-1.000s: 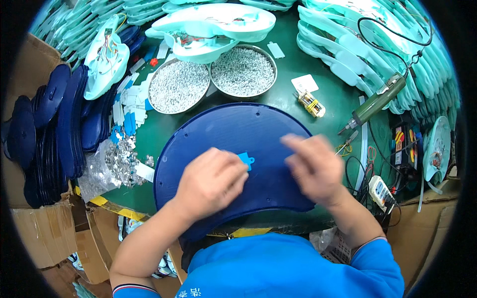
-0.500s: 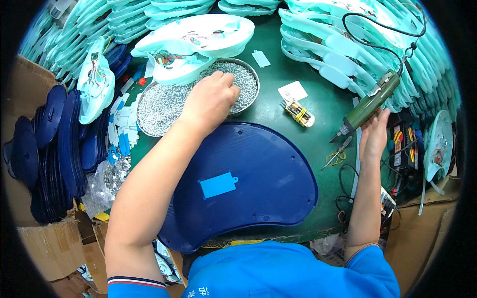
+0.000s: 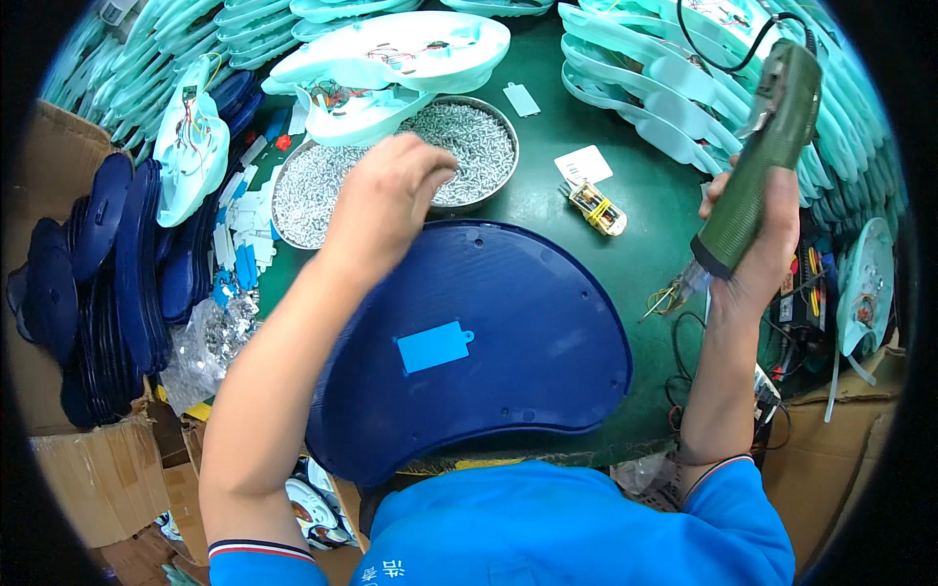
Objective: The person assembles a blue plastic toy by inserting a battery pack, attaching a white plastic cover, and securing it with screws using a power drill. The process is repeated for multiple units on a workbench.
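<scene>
My left hand (image 3: 386, 195) is closed in a pinch over the near edge of two round metal bowls of small silvery screws, the right bowl (image 3: 484, 146) and the left bowl (image 3: 305, 200). Whatever its fingertips hold is too small to make out. My right hand (image 3: 767, 239) is wrapped around a green electric screwdriver (image 3: 767, 161), its tip end angled down and blurred. Between my arms lies a large dark-blue curved plastic panel (image 3: 528, 332). On that panel rests a light-blue rectangular cover with a small tab (image 3: 435, 348).
Stacked mint-green shells (image 3: 645, 98) crowd the back and right. One mint shell (image 3: 401, 54) with wiring overhangs the bowls. Dark-blue panels (image 3: 127, 264) stand at left beside loose light-blue covers (image 3: 244, 230). A rubber-banded component (image 3: 598, 210) lies near a white card (image 3: 583, 164).
My right hand has taken hold of the green screwdriver and tilted it more upright. My left hand has drawn back slightly from the right bowl, toward me and leftward.
</scene>
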Action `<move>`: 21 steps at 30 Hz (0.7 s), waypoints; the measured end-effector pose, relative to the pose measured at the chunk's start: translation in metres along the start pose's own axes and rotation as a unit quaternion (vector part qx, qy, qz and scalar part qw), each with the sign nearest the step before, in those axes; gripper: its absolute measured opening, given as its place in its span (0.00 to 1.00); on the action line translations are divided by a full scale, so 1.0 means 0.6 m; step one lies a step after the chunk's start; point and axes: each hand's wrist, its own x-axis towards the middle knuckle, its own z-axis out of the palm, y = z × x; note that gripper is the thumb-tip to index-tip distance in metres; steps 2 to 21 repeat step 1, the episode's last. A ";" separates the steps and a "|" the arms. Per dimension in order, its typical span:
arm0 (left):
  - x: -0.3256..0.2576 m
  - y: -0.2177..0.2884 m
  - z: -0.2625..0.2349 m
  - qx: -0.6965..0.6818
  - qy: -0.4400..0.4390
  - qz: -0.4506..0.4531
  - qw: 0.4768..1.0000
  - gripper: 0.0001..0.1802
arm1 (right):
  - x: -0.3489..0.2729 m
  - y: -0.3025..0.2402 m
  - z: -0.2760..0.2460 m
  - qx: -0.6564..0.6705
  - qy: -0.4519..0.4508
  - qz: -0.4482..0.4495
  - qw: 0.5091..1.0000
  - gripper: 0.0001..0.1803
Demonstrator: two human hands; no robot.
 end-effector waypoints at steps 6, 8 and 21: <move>-0.013 0.021 -0.011 -0.056 -0.034 -0.029 0.997 0.05 | 0.000 -0.007 -0.001 -0.004 0.000 -0.002 1.000 0.29; -0.013 0.021 -0.011 -0.056 -0.034 -0.029 0.997 0.05 | 0.000 -0.007 -0.001 -0.004 0.000 -0.002 1.000 0.29; -0.013 0.021 -0.011 -0.056 -0.034 -0.029 0.997 0.05 | 0.000 -0.007 -0.001 -0.004 0.000 -0.002 1.000 0.29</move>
